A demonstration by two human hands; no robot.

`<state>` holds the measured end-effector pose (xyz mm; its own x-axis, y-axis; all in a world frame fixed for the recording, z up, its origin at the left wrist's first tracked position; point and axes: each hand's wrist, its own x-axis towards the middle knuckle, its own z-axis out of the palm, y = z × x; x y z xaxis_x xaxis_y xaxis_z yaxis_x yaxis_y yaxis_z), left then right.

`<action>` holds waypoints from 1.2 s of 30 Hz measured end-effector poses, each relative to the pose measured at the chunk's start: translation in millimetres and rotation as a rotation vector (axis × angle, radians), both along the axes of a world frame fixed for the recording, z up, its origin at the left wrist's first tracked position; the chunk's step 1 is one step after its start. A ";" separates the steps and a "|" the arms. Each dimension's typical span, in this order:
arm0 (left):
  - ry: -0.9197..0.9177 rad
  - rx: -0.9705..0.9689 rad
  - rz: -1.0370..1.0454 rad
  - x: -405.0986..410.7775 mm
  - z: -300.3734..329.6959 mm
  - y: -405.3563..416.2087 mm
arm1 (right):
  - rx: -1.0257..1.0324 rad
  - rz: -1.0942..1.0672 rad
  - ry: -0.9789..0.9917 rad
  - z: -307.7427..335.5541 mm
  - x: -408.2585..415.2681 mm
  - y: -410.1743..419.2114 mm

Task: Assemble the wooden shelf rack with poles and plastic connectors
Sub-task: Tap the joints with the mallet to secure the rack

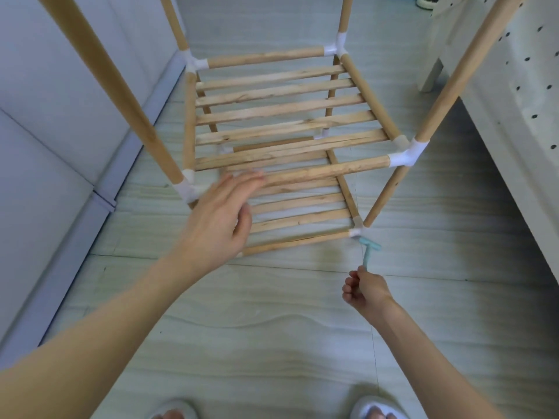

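Shelf rack (281, 128) is seen standing on the pale floor (272, 328), its poles joined by white plastic connectors (405, 155). Near the rack's front rail the left hand (217, 213) is held open, fingers relaxed — nothing gripped. Beside the rack's lower front corner, a small blue hammer (367, 252) is gripped by the right hand (364, 290) — fingers curled round its handle.

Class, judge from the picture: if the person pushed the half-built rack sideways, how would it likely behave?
The rack would probably slide easily: thin poles and open slats look light, and the floor looks smooth. It may wobble, since only push-fit plastic connectors join the poles. The tall uprights end out of view, so whether they would splay cannot be told.
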<state>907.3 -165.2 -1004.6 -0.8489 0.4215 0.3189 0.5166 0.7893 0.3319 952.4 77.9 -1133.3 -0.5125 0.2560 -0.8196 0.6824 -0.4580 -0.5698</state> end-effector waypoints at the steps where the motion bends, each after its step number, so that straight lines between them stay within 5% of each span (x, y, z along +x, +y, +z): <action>1: 0.007 0.129 0.031 11.1 1.2 -8.4 | -0.009 0.022 0.000 4.8 3.1 -4.1; 7: -0.083 0.546 0.552 16.4 2.1 -63.5 | 0.014 0.193 0.054 23.9 4.1 -20.2; 12: -0.222 0.199 0.185 -8.1 2.0 -58.6 | 0.019 0.264 0.105 30.3 -10.4 -28.5; 23: -0.132 -0.334 -0.134 -47.6 19.5 74.4 | 0.018 0.124 0.063 17.6 15.4 1.5; 31: 0.090 -0.698 0.011 -46.5 17.9 87.8 | 0.176 0.115 0.062 10.6 57.0 38.8; 36: 0.103 -0.674 0.101 -31.9 24.7 145.8 | 0.180 0.150 0.079 8.5 59.9 36.3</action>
<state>875.4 -19.4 -979.9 -0.8739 0.4766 0.0957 0.4324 0.8521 -0.2949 1012.3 114.2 -1124.8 -0.6168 0.3102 -0.7234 0.6849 -0.2412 -0.6875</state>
